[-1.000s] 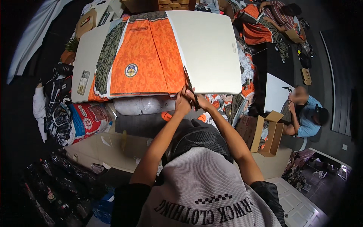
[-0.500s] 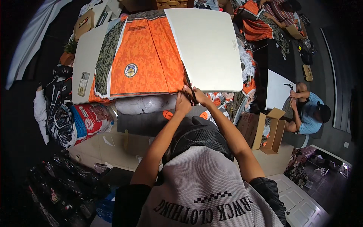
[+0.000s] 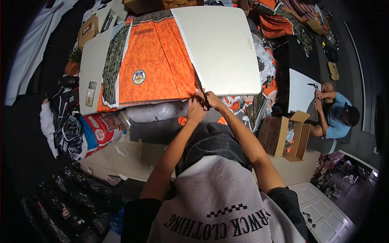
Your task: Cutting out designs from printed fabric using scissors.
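Note:
An orange camouflage-patterned fabric (image 3: 158,52) with dark green camouflage strips and a round emblem lies across the white table (image 3: 221,48). At the near edge of the table, my right hand (image 3: 211,100) is closed on the handles of black scissors (image 3: 200,86). Their blades point away from me along the fabric's right edge. Just left of the scissors, my left hand (image 3: 195,110) is closed at the fabric's near right corner and appears to pinch it. The fingertips of both hands are partly hidden by each other and the scissors.
A phone (image 3: 90,94) lies on the table's left side. Wrapped packages (image 3: 101,131) and a plastic-covered roll (image 3: 152,112) sit below its near edge. To the right stand an open cardboard box (image 3: 300,139) and a seated person in blue (image 3: 340,119) at a white board.
My view has shifted slightly, so the surroundings sit a little differently. Both hands and the scissors stay at the same corner of the fabric, with almost no visible movement.

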`<state>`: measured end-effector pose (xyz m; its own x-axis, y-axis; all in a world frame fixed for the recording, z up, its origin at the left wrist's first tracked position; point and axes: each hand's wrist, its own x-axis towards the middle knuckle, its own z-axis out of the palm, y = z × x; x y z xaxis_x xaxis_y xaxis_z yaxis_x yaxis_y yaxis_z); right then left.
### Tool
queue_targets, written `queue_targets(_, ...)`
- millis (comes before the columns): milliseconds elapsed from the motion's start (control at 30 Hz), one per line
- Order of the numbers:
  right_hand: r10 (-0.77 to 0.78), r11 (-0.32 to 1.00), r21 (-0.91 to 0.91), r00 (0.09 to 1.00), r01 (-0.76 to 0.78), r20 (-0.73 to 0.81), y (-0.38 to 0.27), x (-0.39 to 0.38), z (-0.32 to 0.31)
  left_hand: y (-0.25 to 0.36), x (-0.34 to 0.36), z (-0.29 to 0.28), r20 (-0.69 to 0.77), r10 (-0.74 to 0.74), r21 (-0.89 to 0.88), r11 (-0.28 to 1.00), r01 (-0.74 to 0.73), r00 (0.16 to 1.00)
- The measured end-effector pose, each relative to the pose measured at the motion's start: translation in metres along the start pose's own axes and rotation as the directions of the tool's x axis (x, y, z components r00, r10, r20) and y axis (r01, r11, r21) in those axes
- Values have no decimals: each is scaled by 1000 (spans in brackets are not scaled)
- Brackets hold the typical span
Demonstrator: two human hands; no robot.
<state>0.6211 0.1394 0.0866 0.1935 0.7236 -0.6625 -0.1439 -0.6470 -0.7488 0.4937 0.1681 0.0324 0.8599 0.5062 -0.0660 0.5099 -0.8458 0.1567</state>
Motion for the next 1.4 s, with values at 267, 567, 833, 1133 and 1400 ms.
queue_targets(267,-49,997,-59,998,46,-44,6,10,2,-4,-5,6,-56,-17,-54,998,14,998)
queue_targets(567,-69,997,44,998,68,11,-6,11,-1,-8,-5,14,29,-39,-78,996,41,999)
queue_targets(833,-14,998,59,1000,15,-12,-15,13,-3,-6,-3,8,61,-45,-131,990,52,997)
queue_targets(1133,-48,994,97,999,46,16,-24,16,-3,-7,-5,15,32,-45,-105,993,48,998)
queue_targets(1400,10,997,72,1000,-10,4,-27,18,-4,-5,-5,10,59,-32,-95,995,37,998)
